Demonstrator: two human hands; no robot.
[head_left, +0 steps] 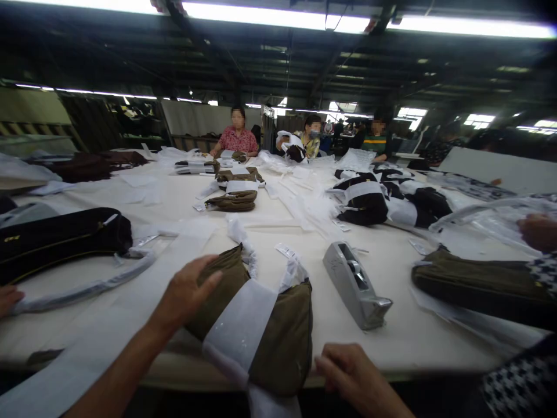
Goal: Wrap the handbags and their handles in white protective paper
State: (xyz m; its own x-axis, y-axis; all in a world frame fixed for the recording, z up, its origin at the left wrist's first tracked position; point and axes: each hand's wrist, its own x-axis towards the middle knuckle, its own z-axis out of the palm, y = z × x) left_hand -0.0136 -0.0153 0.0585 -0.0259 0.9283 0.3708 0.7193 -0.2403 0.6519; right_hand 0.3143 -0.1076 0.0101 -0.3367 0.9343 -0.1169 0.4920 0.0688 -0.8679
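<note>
An olive-brown bag [285, 337] lies before me near the table's front edge, with a white paper band [241, 322] around its middle. Its strap [293, 273] is wrapped in white film, and a small white tag [285, 250] lies beside it. My left hand [189, 293] rests on the bag's left side, thumb apart from the fingers. Close to the bag's lower right edge, my right hand [348, 371] has its fingers curled together; whether they hold anything is hidden. A grey tape dispenser [354, 284] stands on the table to the right of the bag.
A black bag [65, 235] lies at left, near another person's hand [8, 299]. On the right, a co-worker's sleeve [522, 377] is beside another olive bag [474, 284]. Banded olive bags [232, 200] and black bags [363, 203] lie farther back, with people beyond.
</note>
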